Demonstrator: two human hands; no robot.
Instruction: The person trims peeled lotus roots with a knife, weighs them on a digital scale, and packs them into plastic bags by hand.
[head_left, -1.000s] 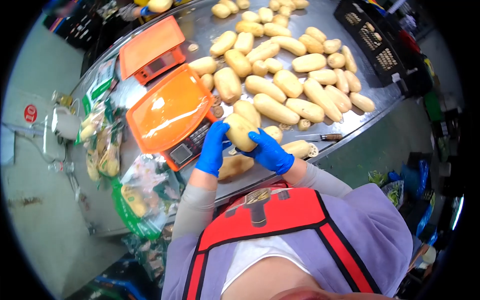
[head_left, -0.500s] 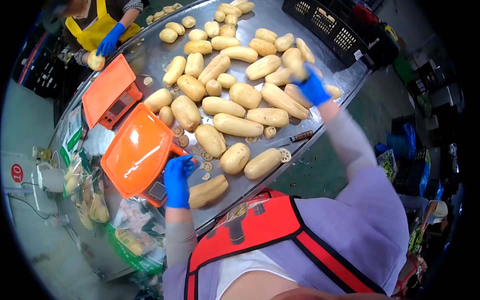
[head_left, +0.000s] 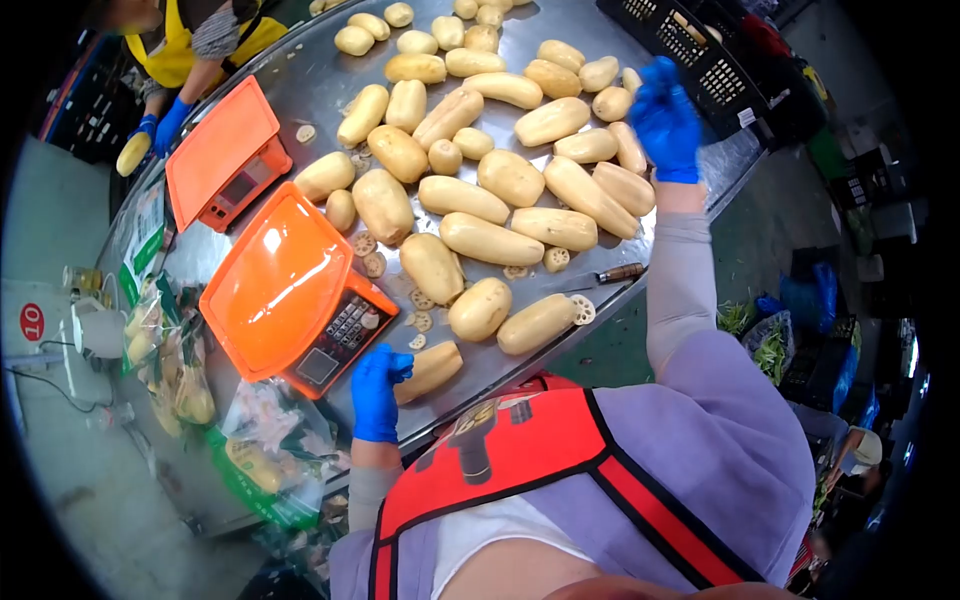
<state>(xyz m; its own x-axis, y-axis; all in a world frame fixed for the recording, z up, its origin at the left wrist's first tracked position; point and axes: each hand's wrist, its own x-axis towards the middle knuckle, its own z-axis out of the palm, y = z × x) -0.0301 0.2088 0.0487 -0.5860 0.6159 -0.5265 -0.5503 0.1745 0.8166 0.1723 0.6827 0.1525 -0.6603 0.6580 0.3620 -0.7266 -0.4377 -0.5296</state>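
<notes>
My left hand (head_left: 378,395), in a blue glove, hovers at the table's near edge by a peeled lotus root (head_left: 432,370) and beside the front orange scale (head_left: 275,290). Its fingers are loosely bent and slightly apart, with nothing visible in them. My right hand (head_left: 667,125), also blue-gloved, reaches to the far right among the lotus roots. Its fingers curl over, and whatever is under them is hidden. Next to its fingertips are a partly covered lotus root (head_left: 630,80) and a short one (head_left: 612,104). Several more lotus roots (head_left: 478,240) spread over the metal table (head_left: 545,375).
A wooden-handled knife (head_left: 620,272) lies near the right edge. Cut slices (head_left: 373,264) are scattered by the scale. A second orange scale (head_left: 225,140) stands farther back. A black crate (head_left: 700,60) sits beyond my right hand. A co-worker's gloved hand (head_left: 170,125) holds a lotus root (head_left: 133,154).
My right hand has moved up and toward the crate. My left hand has shifted slightly down and right, uncovering the scale's keypad. The co-worker's lotus root has moved left and down; the whole view has shifted.
</notes>
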